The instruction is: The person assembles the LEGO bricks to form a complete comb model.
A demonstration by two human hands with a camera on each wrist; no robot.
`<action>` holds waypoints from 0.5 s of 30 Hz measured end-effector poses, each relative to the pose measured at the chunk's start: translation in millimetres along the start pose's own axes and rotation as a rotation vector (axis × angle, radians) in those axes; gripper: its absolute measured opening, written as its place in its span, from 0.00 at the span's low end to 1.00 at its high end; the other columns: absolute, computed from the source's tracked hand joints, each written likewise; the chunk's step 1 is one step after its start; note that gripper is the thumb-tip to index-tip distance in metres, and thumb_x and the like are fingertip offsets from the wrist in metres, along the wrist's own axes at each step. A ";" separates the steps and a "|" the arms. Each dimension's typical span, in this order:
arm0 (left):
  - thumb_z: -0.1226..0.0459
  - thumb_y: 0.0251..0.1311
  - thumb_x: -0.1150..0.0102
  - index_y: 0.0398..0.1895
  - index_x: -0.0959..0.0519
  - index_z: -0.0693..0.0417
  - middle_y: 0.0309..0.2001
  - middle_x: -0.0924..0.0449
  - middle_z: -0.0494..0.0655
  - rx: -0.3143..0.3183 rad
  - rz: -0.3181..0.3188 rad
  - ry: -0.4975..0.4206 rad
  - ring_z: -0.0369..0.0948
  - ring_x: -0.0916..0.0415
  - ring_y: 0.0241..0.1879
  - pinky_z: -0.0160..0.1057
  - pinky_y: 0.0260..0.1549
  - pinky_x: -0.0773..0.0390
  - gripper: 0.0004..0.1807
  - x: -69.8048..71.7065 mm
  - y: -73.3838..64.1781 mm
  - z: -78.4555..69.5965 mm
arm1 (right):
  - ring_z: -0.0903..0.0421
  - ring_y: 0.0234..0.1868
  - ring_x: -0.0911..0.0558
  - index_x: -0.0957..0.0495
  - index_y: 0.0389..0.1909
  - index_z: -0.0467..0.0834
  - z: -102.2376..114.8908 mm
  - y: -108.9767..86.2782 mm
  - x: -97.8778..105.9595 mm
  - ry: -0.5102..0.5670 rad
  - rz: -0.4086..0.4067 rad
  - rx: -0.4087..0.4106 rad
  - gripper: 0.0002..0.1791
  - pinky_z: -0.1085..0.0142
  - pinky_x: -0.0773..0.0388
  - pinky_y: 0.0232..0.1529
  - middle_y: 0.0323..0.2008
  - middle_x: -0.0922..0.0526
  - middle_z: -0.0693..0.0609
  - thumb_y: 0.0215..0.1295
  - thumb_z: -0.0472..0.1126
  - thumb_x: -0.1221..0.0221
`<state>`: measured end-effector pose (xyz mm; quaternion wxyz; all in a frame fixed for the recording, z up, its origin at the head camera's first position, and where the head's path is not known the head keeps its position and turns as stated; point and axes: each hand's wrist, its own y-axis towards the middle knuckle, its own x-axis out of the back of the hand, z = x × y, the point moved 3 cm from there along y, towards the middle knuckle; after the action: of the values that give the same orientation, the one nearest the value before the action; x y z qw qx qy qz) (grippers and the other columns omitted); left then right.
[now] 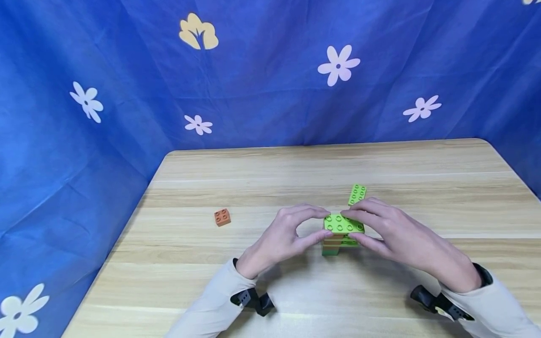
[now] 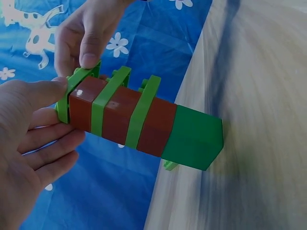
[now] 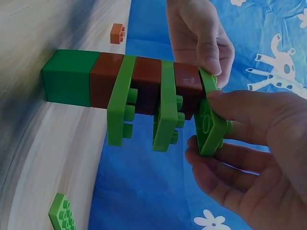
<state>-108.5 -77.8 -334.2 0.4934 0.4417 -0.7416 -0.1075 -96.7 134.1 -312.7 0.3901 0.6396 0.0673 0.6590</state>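
A toy-brick tower stands on the table (image 1: 270,180), with a dark green brick (image 2: 194,139) at its foot. Above that, reddish-brown bricks (image 2: 158,125) alternate with light green plates (image 3: 122,103) that jut out to the right. At the top is another light green plate (image 1: 344,225), slightly tilted over the uppermost brown brick in the right wrist view. My left hand (image 1: 289,230) pinches its left end between thumb and fingers. The right end is held by my right hand (image 1: 395,232), thumb on the near side and fingers on the far side.
Behind the tower lies a loose light green plate (image 1: 357,194), partly overlapped by the right hand in the head view. Off to the left sits an orange-brown brick (image 1: 222,217). A blue flowered cloth (image 1: 270,94) hangs behind the table.
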 end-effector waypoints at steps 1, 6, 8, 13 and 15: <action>0.64 0.54 0.31 0.47 0.19 0.63 0.46 0.16 0.54 -0.003 -0.002 -0.001 0.42 0.20 0.50 0.31 0.54 0.25 0.18 0.0 0.0 0.2 | 0.56 0.43 0.21 0.21 0.51 0.39 0.0 0.4 -0.1 -0.002 -0.003 0.004 0.24 0.61 0.18 0.38 0.45 0.20 0.51 0.74 0.54 0.52; 0.65 0.54 0.31 0.47 0.19 0.63 0.47 0.17 0.54 0.008 -0.003 -0.010 0.42 0.20 0.51 0.31 0.55 0.25 0.17 -0.6 -0.1 1.1 | 0.55 0.42 0.21 0.20 0.50 0.38 -0.1 1.3 -0.7 -0.010 -0.011 0.014 0.24 0.61 0.18 0.38 0.44 0.20 0.50 0.74 0.54 0.53; 0.65 0.54 0.31 0.47 0.19 0.63 0.47 0.17 0.55 0.018 0.003 -0.011 0.42 0.20 0.51 0.32 0.55 0.26 0.17 -1.0 0.1 1.1 | 0.54 0.43 0.21 0.20 0.50 0.38 -0.2 0.9 -1.0 -0.012 -0.014 0.016 0.25 0.60 0.18 0.39 0.44 0.20 0.50 0.74 0.54 0.54; 0.64 0.55 0.31 0.47 0.19 0.62 0.47 0.16 0.54 0.055 0.012 -0.025 0.42 0.20 0.51 0.32 0.56 0.26 0.17 -2.2 0.3 2.0 | 0.53 0.43 0.20 0.20 0.49 0.37 -0.1 -0.2 -2.1 -0.016 -0.032 0.025 0.26 0.59 0.18 0.40 0.44 0.20 0.49 0.74 0.54 0.55; 0.64 0.54 0.31 0.47 0.18 0.62 0.47 0.16 0.54 0.067 0.009 -0.037 0.42 0.20 0.51 0.32 0.55 0.26 0.17 -2.3 0.0 2.4 | 0.53 0.43 0.20 0.20 0.48 0.37 0.0 -0.2 -2.4 -0.017 -0.034 0.025 0.26 0.59 0.18 0.40 0.44 0.20 0.48 0.74 0.54 0.55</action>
<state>-110.1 -76.8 -336.9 0.4649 0.4525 -0.7558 -0.0887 -96.8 132.8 -314.7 0.3938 0.6489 0.0833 0.6456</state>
